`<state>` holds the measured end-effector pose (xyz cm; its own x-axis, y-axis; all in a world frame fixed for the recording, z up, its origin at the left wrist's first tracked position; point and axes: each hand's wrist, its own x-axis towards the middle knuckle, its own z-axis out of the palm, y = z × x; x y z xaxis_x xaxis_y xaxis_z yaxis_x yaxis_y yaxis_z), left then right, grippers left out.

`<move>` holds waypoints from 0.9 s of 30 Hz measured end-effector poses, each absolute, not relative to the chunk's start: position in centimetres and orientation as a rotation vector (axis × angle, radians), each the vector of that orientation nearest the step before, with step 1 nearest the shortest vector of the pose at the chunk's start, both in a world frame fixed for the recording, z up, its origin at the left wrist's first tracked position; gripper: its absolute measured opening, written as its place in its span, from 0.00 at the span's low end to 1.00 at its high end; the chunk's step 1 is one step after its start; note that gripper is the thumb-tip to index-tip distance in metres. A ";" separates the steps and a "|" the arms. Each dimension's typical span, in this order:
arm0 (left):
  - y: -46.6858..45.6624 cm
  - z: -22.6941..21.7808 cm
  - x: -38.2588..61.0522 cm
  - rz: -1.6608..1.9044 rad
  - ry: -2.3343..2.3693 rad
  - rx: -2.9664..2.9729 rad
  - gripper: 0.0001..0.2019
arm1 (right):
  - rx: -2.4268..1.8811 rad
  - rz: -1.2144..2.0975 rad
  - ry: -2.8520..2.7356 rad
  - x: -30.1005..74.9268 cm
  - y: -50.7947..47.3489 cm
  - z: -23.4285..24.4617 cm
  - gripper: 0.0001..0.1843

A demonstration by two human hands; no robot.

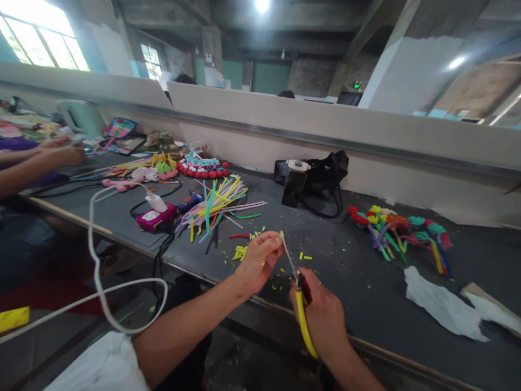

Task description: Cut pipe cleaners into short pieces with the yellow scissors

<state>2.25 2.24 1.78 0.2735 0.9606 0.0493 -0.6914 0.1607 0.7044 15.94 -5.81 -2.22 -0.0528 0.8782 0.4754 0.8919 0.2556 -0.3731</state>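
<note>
Scissors with yellow plastic handles (302, 312) sit in your right hand (323, 320), grip pressed together around them, in front of the black fabric bag (321, 176). Your left hand (258, 262) pinches a short yellow pipe-cleaner piece (281, 234) at their tips.

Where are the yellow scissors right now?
In the head view, the scissors are in the right hand over the near edge of the table, blades reaching up to the left hand.
</note>
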 end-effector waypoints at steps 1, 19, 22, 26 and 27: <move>2.2 1.8 2.3 1.241 0.464 0.699 0.07 | -1.603 -0.030 -1.905 15.9 -5.8 -2.2 0.11; 2.3 1.7 2.2 1.231 0.482 0.731 0.06 | -1.546 0.170 -1.878 15.7 -5.9 -2.1 0.09; 2.7 1.6 1.8 1.234 0.526 0.795 0.06 | -1.552 0.227 -1.829 15.9 -5.9 -2.0 0.09; 3.8 1.8 0.0 1.192 0.725 1.094 0.04 | -1.586 0.247 -1.800 16.8 -6.0 -2.0 0.10; 4.2 1.9 -0.9 1.154 0.819 1.215 0.04 | -1.598 0.243 -1.798 17.2 -6.1 -2.0 0.10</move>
